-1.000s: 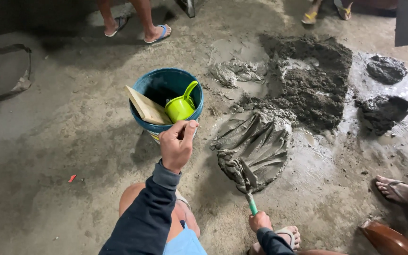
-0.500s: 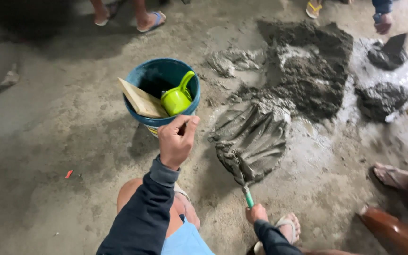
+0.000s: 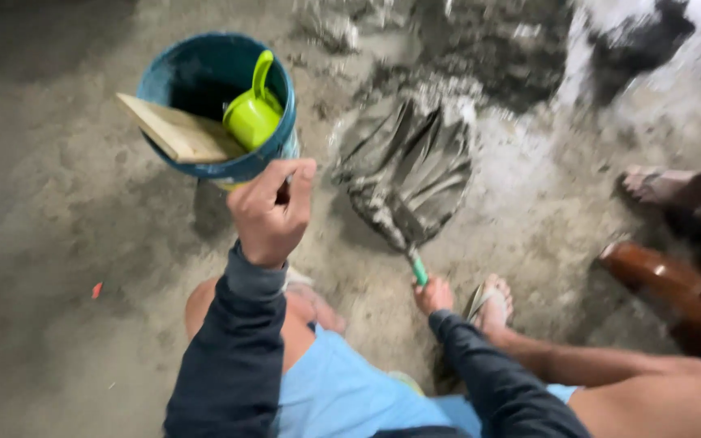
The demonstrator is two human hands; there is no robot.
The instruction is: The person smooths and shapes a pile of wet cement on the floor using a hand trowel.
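My left hand (image 3: 270, 212) is loosely curled, raised just in front of the blue bucket (image 3: 204, 166), holding nothing that I can see. The bucket holds a green plastic scoop (image 3: 253, 113) and a flat wooden float (image 3: 176, 130) resting across its rim. My right hand (image 3: 433, 294) grips the green handle of a trowel (image 3: 418, 266), whose blade lies against a smoothed mound of wet grey mortar (image 3: 411, 166) on the concrete floor. I am crouched, knees and blue shorts below.
A larger pile of dark mortar (image 3: 480, 40) lies beyond the mound. Another person's sandalled foot (image 3: 651, 182) stands at the right, with a brown rounded object (image 3: 651, 272) below it. My own foot in a sandal (image 3: 492, 304) is beside the trowel. A small red scrap (image 3: 96, 289) lies left.
The view has moved closer and tilted down, so the bucket and mortar look larger. My left hand stays near the bucket rim; my right hand keeps hold of the trowel.
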